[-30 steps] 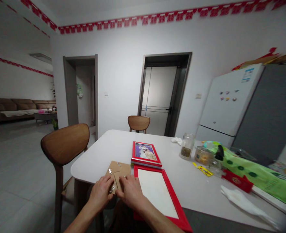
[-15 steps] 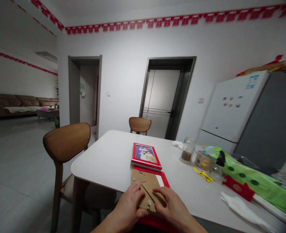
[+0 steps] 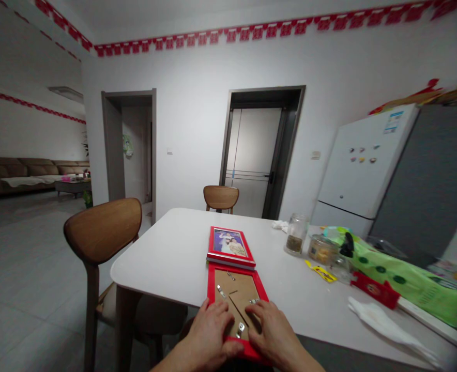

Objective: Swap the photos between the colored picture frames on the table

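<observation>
A red picture frame (image 3: 211, 284) lies face down at the near edge of the table, its brown backing board (image 3: 236, 289) set inside the red rim. Small metal clips (image 3: 240, 329) and a dark slanting slit show on the board. My left hand (image 3: 212, 330) grips the frame's near left side, fingers curled over the board and thumb by the near rim. On the right side, my right hand (image 3: 272, 328) has its bent fingers on the board and frame edge near a clip. Just beyond lies a second red picture frame (image 3: 231, 243), face up with a photo of people in it.
On the right of the white table (image 3: 166, 248) stand a glass jar (image 3: 296, 237) and a plastic tub (image 3: 321, 250). Near them are a yellow packet (image 3: 322, 272), a green bag (image 3: 399, 279), a red box (image 3: 376, 290) and white tissue (image 3: 383, 323). A wooden chair (image 3: 104, 232) stands left.
The backing board, which sat askew over the frame and covered its left rim, now lies inside the red rim. Both hands stay on it; the view has shifted slightly.
</observation>
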Demonstrator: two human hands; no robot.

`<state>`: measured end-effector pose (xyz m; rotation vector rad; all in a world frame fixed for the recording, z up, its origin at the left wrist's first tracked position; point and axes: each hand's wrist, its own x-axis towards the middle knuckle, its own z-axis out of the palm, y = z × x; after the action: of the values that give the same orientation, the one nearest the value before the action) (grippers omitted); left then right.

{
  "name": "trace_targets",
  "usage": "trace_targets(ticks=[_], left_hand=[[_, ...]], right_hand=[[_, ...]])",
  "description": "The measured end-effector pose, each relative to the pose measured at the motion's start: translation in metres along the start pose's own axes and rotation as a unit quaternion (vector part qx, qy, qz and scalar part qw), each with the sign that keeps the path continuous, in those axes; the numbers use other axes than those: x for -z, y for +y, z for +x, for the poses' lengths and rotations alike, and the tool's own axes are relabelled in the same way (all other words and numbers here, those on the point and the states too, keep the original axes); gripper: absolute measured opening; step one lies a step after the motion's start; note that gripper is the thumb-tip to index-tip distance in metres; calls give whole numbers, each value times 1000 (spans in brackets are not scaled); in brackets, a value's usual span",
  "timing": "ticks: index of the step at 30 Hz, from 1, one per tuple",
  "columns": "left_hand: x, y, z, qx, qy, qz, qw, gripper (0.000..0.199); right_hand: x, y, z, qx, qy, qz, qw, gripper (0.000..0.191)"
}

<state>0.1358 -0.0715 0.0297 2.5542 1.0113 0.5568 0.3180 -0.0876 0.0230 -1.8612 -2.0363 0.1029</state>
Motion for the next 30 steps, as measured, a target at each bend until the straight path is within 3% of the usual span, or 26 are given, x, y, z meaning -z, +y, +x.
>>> trace_targets(ticks=[3,7,14,26,30], left_hand=[[-1,-5,-4,11,-19,-19,1000,58],[-1,-8,-6,36,-21,-32,999,67],[2,-9,-7,19,-2,-20,1000,53],[6,-5,-4,19,-8,5,1000,42],[6,-4,-4,26,-8,9,1000,43]], right_hand=[[0,-3,-6,30,0,-4,1000,31],[7,-16,-19,123,-31,10,992,28],[15,-13,-27,183,-83,-2,980,44],[14,-11,-24,211,-89,9,973,36],[10,2,-16,166,-55,37,984,50]])
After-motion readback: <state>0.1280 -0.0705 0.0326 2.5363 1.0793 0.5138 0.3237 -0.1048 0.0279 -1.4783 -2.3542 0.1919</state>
